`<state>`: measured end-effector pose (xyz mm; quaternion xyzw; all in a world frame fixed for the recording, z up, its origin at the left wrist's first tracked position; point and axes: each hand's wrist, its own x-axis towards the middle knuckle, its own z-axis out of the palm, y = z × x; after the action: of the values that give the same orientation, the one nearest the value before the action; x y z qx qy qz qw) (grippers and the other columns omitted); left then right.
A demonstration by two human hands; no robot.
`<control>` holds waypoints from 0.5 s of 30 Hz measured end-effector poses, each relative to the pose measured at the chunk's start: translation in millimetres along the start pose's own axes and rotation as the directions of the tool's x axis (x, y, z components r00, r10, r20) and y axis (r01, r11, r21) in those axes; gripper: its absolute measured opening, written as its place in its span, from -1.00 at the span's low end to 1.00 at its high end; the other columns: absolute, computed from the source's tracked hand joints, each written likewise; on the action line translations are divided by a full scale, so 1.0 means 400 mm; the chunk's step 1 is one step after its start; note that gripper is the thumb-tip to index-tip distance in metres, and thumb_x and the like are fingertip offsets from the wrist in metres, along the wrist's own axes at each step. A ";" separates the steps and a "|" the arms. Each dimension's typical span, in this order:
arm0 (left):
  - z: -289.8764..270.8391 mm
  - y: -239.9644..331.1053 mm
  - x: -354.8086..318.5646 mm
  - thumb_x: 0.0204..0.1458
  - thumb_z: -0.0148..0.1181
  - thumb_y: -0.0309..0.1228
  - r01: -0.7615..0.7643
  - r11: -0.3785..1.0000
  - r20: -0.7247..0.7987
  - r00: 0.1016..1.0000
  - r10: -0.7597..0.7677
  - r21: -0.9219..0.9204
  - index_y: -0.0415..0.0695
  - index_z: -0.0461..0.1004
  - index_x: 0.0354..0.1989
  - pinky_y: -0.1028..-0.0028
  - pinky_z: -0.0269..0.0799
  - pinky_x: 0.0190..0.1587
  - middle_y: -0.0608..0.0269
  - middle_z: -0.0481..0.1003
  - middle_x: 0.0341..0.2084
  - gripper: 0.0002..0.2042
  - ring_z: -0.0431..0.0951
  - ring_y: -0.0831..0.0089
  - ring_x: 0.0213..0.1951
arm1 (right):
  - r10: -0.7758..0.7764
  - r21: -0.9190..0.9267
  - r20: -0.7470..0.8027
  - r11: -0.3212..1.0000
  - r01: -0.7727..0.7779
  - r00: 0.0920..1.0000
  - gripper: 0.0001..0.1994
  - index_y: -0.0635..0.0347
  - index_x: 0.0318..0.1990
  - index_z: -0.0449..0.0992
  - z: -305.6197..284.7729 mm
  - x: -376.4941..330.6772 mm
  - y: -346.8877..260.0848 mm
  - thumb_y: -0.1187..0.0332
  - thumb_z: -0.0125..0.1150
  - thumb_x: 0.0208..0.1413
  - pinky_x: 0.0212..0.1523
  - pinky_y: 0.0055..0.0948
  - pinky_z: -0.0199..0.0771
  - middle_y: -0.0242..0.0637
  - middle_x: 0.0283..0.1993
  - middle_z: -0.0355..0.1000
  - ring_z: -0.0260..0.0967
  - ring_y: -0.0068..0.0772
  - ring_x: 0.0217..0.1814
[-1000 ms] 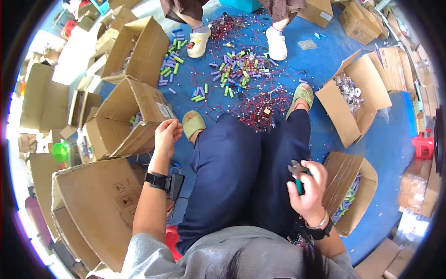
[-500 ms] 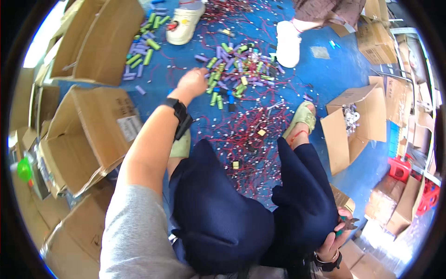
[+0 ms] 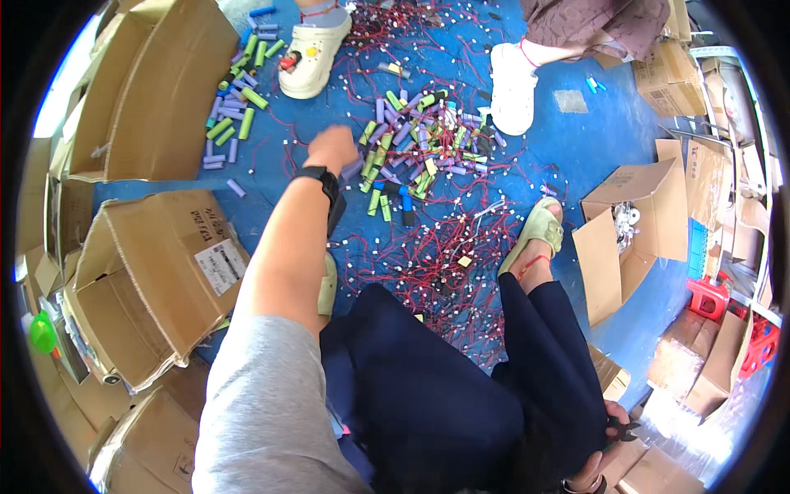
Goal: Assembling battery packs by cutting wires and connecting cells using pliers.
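My left hand (image 3: 333,146) reaches out over the blue floor at the left edge of a pile of green and purple cylindrical battery cells (image 3: 395,144) tangled with thin red wires. Motion smears its fingers, and whether a cell is in them is unclear. A purple cell (image 3: 352,170) lies right beside that hand. Low on the right, next to my knee, my right hand (image 3: 607,417) is closed round a pair of wire cutters (image 3: 624,429); their dark jaws stick out and my leg partly covers the hand.
More cells (image 3: 233,115) lie at the left by a large cardboard box (image 3: 173,90). An open box (image 3: 156,280) stands beside my left arm, another box (image 3: 592,263) at the right. Red wires with white connectors (image 3: 444,255) spread between my feet. Another person's white clogs (image 3: 512,90) stand beyond the pile.
My left hand has drawn slightly left, away from the pile's edge. My right hand with the wire cutters has dropped lower beside my leg. The view has shifted a little.
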<state>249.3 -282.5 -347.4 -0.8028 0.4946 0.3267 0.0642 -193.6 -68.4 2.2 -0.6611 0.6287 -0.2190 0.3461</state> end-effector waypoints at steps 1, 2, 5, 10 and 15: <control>0.009 0.008 -0.029 -0.09 0.04 -0.40 0.028 1.000 0.065 0.998 -0.027 -0.013 -0.15 0.49 -0.13 0.22 0.39 -0.02 0.02 0.43 -0.06 -0.69 0.44 0.08 -0.02 | -0.036 -0.011 -0.038 0.999 0.036 0.999 -0.33 0.35 0.04 0.09 0.009 -0.007 0.008 -0.12 -0.06 0.05 0.12 -0.18 0.08 0.03 0.10 0.13 0.12 -0.17 0.12; 0.035 -0.004 -0.048 -0.12 0.05 -0.42 0.009 1.000 0.058 0.998 -0.009 -0.006 -0.16 0.51 -0.18 0.23 0.41 -0.05 0.01 0.46 -0.12 -0.71 0.46 0.09 -0.05 | -0.078 -0.022 -0.070 0.997 0.076 0.994 -0.42 0.29 -0.05 0.11 0.018 -0.007 0.017 -0.11 -0.10 0.07 0.14 -0.20 0.02 0.01 0.08 0.10 0.09 -0.16 0.13; 0.110 -0.049 -0.102 -0.12 0.06 -0.43 -0.010 0.998 0.053 0.999 0.007 0.056 -0.18 0.52 -0.23 0.23 0.45 -0.12 -0.01 0.49 -0.18 -0.74 0.50 0.10 -0.12 | -0.171 0.030 0.007 0.985 0.170 0.985 -0.49 0.27 -0.09 0.11 0.031 -0.008 0.047 -0.07 -0.13 0.11 0.14 -0.18 0.04 0.03 0.08 0.11 0.09 -0.13 0.13; 0.167 -0.075 -0.157 -0.07 0.06 -0.37 -0.085 0.994 -0.307 0.950 0.057 -0.076 -0.22 0.45 -0.31 0.18 0.43 -0.22 -0.04 0.51 -0.34 -0.80 0.52 0.04 -0.24 | -0.304 0.036 0.031 0.952 0.303 0.952 -0.56 0.30 -0.11 0.09 0.022 -0.027 0.074 0.06 -0.09 0.11 0.10 -0.09 0.08 0.17 0.05 0.11 0.13 0.00 0.09; 0.012 -0.003 -0.259 0.11 0.02 -0.34 0.088 -0.358 0.065 0.995 0.075 -0.930 -0.18 0.37 -0.25 0.40 0.49 -0.35 0.32 0.41 -0.47 -0.83 0.47 0.44 -0.43 | -0.321 0.097 -0.008 0.942 0.321 0.947 -0.60 0.31 -0.14 0.13 0.011 -0.024 0.091 0.12 -0.06 0.09 0.10 -0.07 0.09 0.16 0.03 0.15 0.15 0.02 0.07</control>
<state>217.5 -201.9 -290.7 -0.4926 0.0021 0.6313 -0.5990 -216.5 -57.0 -25.9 -0.7380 0.4998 -0.3000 0.3401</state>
